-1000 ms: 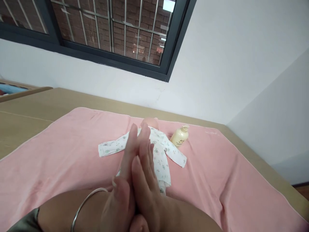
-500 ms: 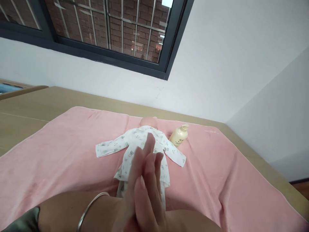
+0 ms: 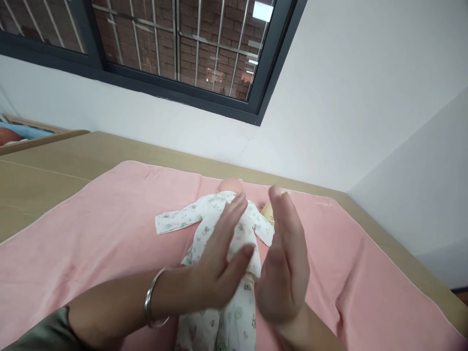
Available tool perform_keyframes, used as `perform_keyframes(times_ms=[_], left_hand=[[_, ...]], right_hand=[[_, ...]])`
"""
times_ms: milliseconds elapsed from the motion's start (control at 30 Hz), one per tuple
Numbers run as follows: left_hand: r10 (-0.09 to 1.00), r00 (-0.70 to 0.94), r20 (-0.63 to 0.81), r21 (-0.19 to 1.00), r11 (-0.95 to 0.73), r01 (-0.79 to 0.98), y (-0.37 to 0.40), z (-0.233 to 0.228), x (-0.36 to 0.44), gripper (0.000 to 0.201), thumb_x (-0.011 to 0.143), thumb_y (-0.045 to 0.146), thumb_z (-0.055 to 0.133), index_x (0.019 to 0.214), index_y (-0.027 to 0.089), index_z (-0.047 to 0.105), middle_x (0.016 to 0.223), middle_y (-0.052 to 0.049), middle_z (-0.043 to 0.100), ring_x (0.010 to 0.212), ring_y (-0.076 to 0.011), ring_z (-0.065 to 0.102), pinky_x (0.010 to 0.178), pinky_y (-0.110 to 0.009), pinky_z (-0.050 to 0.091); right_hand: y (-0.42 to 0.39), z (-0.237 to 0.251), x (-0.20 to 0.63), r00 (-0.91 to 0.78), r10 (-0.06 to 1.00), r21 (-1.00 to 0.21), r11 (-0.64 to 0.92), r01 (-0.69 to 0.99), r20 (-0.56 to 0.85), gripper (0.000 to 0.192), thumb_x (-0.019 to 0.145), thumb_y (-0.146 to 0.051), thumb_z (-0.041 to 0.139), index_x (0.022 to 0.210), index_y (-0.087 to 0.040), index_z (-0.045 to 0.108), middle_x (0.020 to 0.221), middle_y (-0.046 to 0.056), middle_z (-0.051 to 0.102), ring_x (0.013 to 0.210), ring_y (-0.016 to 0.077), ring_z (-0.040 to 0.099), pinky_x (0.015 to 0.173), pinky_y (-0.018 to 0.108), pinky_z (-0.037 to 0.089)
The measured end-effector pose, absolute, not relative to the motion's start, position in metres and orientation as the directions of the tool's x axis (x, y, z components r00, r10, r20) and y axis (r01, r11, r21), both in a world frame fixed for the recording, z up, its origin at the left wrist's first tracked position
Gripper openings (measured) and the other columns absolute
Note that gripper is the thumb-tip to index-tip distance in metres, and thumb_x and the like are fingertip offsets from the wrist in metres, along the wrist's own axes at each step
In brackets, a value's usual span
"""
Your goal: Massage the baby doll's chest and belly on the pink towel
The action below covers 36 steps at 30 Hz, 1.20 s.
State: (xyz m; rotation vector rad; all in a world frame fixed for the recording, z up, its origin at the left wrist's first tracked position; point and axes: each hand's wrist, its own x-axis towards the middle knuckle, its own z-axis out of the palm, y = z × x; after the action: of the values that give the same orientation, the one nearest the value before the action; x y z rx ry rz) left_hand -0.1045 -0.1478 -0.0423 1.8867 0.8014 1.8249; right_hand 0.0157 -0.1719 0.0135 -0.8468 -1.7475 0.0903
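While a doll (image 3: 205,226) in white printed clothes lies on a pink blanket (image 3: 120,234), head toward the wall (image 3: 347,97), a left hand (image 3: 217,270) and a right hand (image 3: 287,268) are raised above it, palms facing across a narrow gap. On the left hand, the fingers are straight and together, the thumb spread away, gripping nothing; a silver bangle (image 3: 148,300) circles the wrist. On the right hand, the fingers extend upward, also close together and gripping nothing. This hand partly hides a pale yellow bottle (image 3: 268,212) just beside the doll.
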Motion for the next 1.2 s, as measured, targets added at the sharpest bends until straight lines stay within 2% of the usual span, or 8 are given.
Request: perform_keyframes(times_ms=[67, 200, 400, 533, 800, 1033, 1133, 1200], left_hand=[[0.636, -0.045, 0.771, 0.633, -0.755, 0.172, -0.115, -0.044, -0.105, 0.052, 0.098, 0.026, 0.049, 0.149, 0.028, 0.046, 0.154, -0.007, 0.052, 0.147, -0.0262, 0.044, 0.123, -0.052, 0.038], [0.761, -0.18, 0.623, 0.773, -0.564, 0.291, -0.05, -0.07, -0.107, 0.044, 0.095, 0.02, 0.044, 0.136, 0.02, 0.058, 0.143, -0.011, 0.061, 0.138, -0.0274, 0.053, 0.119, -0.053, 0.041], [0.894, -0.144, 0.424, 0.876, -0.364, 0.317, -0.015, -0.116, -0.11, 0.039, 0.09, 0.018, 0.043, 0.122, 0.015, 0.066, 0.129, -0.014, 0.069, 0.125, -0.0279, 0.063, 0.115, -0.052, 0.045], [0.881, -0.131, 0.454, 0.86, -0.395, 0.323, -0.022, -0.125, -0.111, 0.041, 0.09, 0.019, 0.041, 0.122, 0.016, 0.065, 0.128, -0.013, 0.07, 0.124, -0.0263, 0.063, 0.115, -0.051, 0.045], [0.856, -0.159, 0.491, 0.832, -0.407, 0.377, -0.021, -0.132, -0.109, 0.045, 0.09, 0.016, 0.038, 0.127, 0.017, 0.063, 0.13, -0.012, 0.069, 0.126, -0.0248, 0.062, 0.117, -0.052, 0.044], [0.877, -0.134, 0.462, 0.828, -0.372, 0.419, -0.024, -0.128, -0.109, 0.048, 0.089, 0.014, 0.037, 0.131, 0.016, 0.061, 0.136, -0.013, 0.065, 0.131, -0.0261, 0.058, 0.12, -0.052, 0.041], [0.889, -0.134, 0.437, 0.84, -0.351, 0.414, -0.026, -0.126, -0.11, 0.049, 0.089, 0.014, 0.036, 0.132, 0.014, 0.061, 0.137, -0.013, 0.064, 0.133, -0.0267, 0.057, 0.12, -0.053, 0.04], [0.893, -0.127, 0.432, 0.843, -0.349, 0.41, -0.026, -0.126, -0.11, 0.049, 0.089, 0.015, 0.037, 0.132, 0.012, 0.06, 0.138, -0.015, 0.063, 0.134, -0.0279, 0.056, 0.12, -0.053, 0.039]], right_hand=[[-0.156, 0.015, 0.019, -0.103, 0.66, -0.533, 0.68, 0.504, 0.745, 0.051, 0.107, -0.035, 0.039, 0.158, -0.029, 0.035, 0.156, 0.007, 0.049, 0.144, 0.0285, 0.046, 0.114, 0.056, 0.048], [-0.12, 0.003, 0.021, -0.185, 0.844, -0.602, 0.497, 0.625, 0.504, 0.044, 0.104, -0.03, 0.044, 0.146, -0.023, 0.054, 0.143, 0.009, 0.061, 0.134, 0.0262, 0.057, 0.11, 0.048, 0.051], [-0.08, -0.035, 0.016, -0.323, 0.931, -0.252, 0.358, 0.899, 0.17, 0.05, 0.099, -0.013, 0.041, 0.147, -0.003, 0.051, 0.157, 0.024, 0.042, 0.153, 0.035, 0.029, 0.124, 0.054, 0.028], [-0.073, -0.053, 0.011, -0.428, 0.882, -0.202, 0.463, 0.863, 0.195, 0.054, 0.096, -0.008, 0.04, 0.149, -0.006, 0.049, 0.16, 0.018, 0.04, 0.155, 0.0323, 0.022, 0.126, 0.051, 0.023], [-0.043, -0.074, 0.021, -0.531, 0.816, -0.29, 0.577, 0.763, 0.226, 0.051, 0.1, -0.014, 0.034, 0.148, -0.012, 0.052, 0.159, 0.01, 0.043, 0.154, 0.0235, 0.028, 0.127, 0.045, 0.022], [-0.037, -0.074, 0.028, -0.308, 0.943, -0.342, 0.332, 0.879, 0.123, 0.063, 0.107, -0.046, 0.029, 0.16, -0.011, 0.031, 0.167, 0.015, 0.025, 0.157, 0.0278, 0.017, 0.126, 0.052, 0.017], [-0.046, -0.073, 0.021, -0.161, 0.982, -0.338, 0.186, 0.922, 0.101, 0.068, 0.106, -0.046, 0.034, 0.157, -0.001, 0.032, 0.166, 0.023, 0.023, 0.156, 0.0356, 0.019, 0.124, 0.053, 0.022], [-0.054, -0.074, 0.014, -0.169, 0.978, -0.302, 0.199, 0.932, 0.124, 0.063, 0.106, -0.037, 0.035, 0.156, 0.0, 0.035, 0.165, 0.024, 0.026, 0.155, 0.037, 0.021, 0.124, 0.054, 0.02]])
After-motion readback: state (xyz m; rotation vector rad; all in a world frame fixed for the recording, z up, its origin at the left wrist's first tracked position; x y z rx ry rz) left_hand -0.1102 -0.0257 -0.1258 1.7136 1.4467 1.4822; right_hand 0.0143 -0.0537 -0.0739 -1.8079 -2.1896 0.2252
